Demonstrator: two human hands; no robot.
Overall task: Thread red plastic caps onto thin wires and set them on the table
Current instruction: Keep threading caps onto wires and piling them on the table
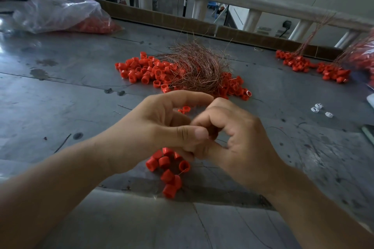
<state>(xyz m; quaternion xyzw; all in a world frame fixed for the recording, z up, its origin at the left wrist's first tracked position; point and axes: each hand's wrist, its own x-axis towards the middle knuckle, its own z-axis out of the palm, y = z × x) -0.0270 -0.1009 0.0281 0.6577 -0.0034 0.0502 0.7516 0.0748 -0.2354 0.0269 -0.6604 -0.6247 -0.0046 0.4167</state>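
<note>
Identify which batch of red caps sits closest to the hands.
The small cluster directly beneath the left hand and right hand; the pile beside the copper wire tangle, the bunches at far right and the bagged ones lie farther off.

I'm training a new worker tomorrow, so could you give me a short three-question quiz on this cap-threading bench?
1. True or false: the clear plastic bag at the far left holds red caps.
2. Where is the cluster of threaded caps nearest the person? A) just below the left hand and right hand; B) beside the bag; C) inside the bag.
3. Fill in: the tangled bundle lying over the loose red caps mid-table is made of thin ____.

Key: 1 true; 2 A; 3 wires.
</note>
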